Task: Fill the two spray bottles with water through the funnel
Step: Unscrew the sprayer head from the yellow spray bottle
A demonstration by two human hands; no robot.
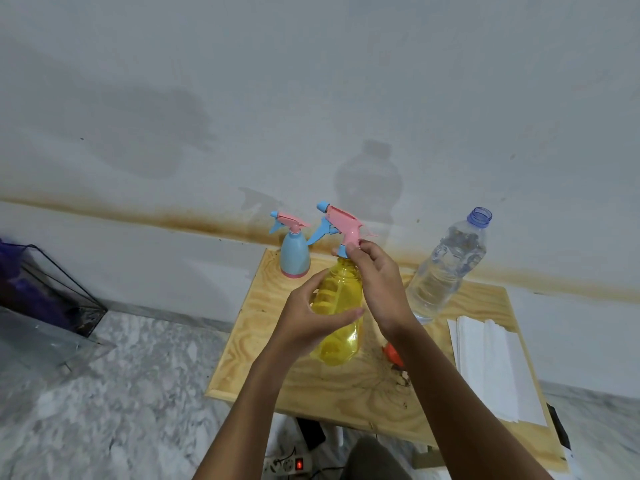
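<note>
A person's two bare arms reach forward over a small wooden table [263, 358] set against a stained pale wall.

The left hand [308, 317] wraps around the middle of a yellow spray bottle [341, 327], thumb across its near face. The bottle stands near the table's centre, its long axis upright with a slight lean to the left at the top. Directly above that grip, the right hand [379, 282] arches over from the right, wrist bent, fingertips pinched on the blue collar at the base of the pink spray head [341, 223]. The nozzle points left. So the cap sits straight up the bottle's axis from the lower hand, and the right hand is the one on it. This looks like the pose for unscrewing the head, which appears still seated on the neck.

A blue spray bottle [294, 254] with its own pink head stands at the far left corner, untouched. An uncapped clear water bottle [446, 268] stands to the right, near the right wrist. An orange object [393, 353], possibly the funnel, lies mostly hidden behind the right forearm. Folded white paper towels [495, 368] lie along the right edge.
</note>
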